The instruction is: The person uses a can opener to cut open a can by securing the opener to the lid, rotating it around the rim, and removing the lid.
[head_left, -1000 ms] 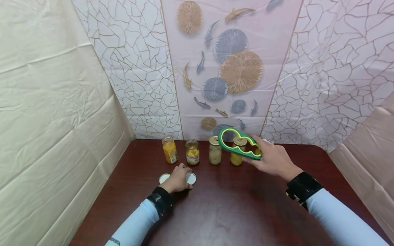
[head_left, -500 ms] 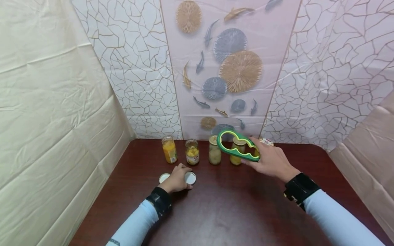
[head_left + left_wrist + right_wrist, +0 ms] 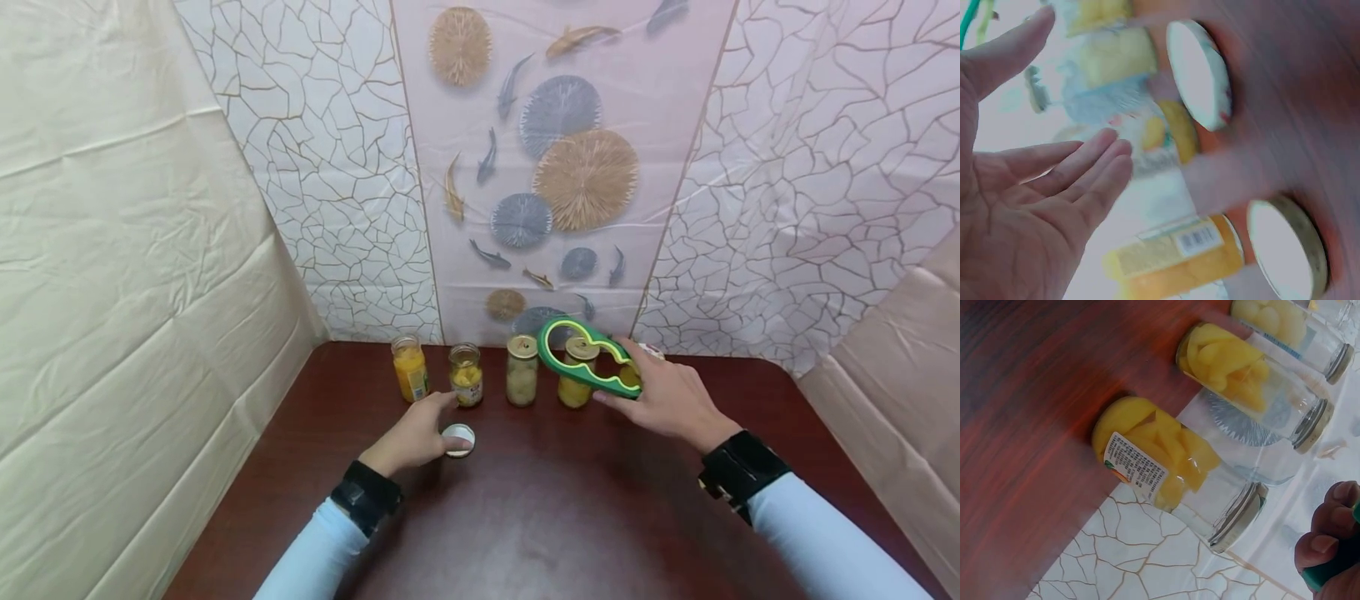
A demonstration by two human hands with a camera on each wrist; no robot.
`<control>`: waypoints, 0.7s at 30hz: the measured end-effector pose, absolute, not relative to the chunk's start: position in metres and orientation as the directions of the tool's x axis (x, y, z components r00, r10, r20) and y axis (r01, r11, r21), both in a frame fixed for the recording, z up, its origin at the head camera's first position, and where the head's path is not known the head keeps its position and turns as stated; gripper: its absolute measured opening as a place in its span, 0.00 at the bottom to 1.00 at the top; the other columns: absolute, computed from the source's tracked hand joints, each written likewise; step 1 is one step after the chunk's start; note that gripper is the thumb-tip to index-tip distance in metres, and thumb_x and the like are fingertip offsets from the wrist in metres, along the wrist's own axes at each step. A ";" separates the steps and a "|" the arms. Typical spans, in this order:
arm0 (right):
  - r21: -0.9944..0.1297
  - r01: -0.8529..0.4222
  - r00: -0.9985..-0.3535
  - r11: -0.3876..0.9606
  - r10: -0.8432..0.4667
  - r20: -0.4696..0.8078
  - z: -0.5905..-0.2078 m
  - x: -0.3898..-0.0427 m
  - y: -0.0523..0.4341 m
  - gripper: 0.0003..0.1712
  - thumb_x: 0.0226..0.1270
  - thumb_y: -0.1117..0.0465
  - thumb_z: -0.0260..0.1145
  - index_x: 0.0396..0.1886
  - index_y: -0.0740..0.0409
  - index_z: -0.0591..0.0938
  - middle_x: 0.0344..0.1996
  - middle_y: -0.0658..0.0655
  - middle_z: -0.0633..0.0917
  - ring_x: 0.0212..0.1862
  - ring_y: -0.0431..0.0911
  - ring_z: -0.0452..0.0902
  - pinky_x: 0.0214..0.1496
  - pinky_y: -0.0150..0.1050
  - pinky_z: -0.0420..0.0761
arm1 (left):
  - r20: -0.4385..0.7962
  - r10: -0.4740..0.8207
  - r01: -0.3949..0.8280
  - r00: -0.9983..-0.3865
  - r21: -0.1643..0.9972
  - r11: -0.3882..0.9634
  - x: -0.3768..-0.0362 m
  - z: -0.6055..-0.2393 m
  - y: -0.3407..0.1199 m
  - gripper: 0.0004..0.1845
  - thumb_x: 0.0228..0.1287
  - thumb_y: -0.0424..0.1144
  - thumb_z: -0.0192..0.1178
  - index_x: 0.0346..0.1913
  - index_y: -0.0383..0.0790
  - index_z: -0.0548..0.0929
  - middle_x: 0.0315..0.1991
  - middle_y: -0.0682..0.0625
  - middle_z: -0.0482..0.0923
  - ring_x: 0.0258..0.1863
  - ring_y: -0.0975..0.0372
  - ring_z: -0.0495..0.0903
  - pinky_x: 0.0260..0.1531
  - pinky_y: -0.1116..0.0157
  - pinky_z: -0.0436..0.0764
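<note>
Four glass jars of yellow fruit stand in a row at the table's back edge. The two left ones, an orange-filled jar (image 3: 409,367) and a jar of fruit pieces (image 3: 466,377), have no lids. The third jar (image 3: 522,371) and fourth jar (image 3: 574,379) carry gold lids. My right hand (image 3: 660,392) grips a green ring-shaped jar opener (image 3: 588,364) held at the fourth jar's lid; contact cannot be told. The right hand's fingers (image 3: 1329,528) curl round the green tool (image 3: 1330,570). My left hand (image 3: 423,427) hovers with straight fingers (image 3: 1079,164) over a white lid (image 3: 458,438) lying on the table.
A second loose lid (image 3: 1286,247) lies beside the first lid (image 3: 1199,74) in the left wrist view. Another small jar (image 3: 651,350) peeks out behind my right hand. Cloth-draped walls close in the dark wooden table (image 3: 570,517) on the left, back and right.
My left hand has lifted off the two lids and reached forward toward the jars, its fingers straightening. The right hand with the opener shifted only slightly.
</note>
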State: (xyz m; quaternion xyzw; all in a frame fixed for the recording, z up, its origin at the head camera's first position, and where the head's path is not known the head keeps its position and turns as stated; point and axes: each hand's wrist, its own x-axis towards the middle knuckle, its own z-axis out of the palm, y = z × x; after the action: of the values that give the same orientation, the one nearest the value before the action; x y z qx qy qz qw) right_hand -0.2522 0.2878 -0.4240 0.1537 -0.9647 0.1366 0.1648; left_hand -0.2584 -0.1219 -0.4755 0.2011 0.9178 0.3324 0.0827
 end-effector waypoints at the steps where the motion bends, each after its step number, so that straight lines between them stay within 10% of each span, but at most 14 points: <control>1: -0.213 -0.344 -0.897 0.915 -0.254 0.362 -0.425 -0.252 0.288 0.52 0.61 0.21 0.70 0.75 0.43 0.69 0.44 0.55 0.85 0.34 0.46 0.78 0.26 0.38 0.71 | -0.006 0.431 0.323 -0.902 0.653 0.685 -0.255 -0.474 -0.122 0.48 0.63 0.51 0.78 0.78 0.31 0.69 0.72 0.34 0.77 0.71 0.42 0.77 0.69 0.42 0.79; 10: -0.209 -0.367 -0.886 0.906 -0.273 0.375 -0.431 -0.253 0.291 0.53 0.61 0.23 0.71 0.77 0.44 0.68 0.41 0.53 0.87 0.29 0.43 0.76 0.25 0.37 0.70 | 0.111 0.404 0.344 -0.908 0.747 0.569 -0.243 -0.478 -0.109 0.38 0.66 0.51 0.76 0.74 0.40 0.77 0.64 0.48 0.86 0.69 0.52 0.81 0.68 0.46 0.80; 21: -0.212 -0.359 -0.881 0.909 -0.256 0.397 -0.427 -0.250 0.291 0.51 0.60 0.23 0.72 0.75 0.44 0.71 0.44 0.53 0.87 0.31 0.44 0.76 0.27 0.37 0.71 | 0.069 0.413 0.290 -0.908 0.815 0.501 -0.261 -0.483 -0.075 0.39 0.76 0.49 0.67 0.81 0.36 0.65 0.76 0.38 0.75 0.75 0.43 0.75 0.71 0.43 0.76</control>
State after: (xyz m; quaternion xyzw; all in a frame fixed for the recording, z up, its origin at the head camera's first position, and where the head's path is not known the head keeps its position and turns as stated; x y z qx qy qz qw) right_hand -0.2501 0.2907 -0.4272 0.1601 -0.9596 0.1410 0.1835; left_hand -0.2611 -0.0749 -0.4828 0.2037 0.8638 0.4558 0.0675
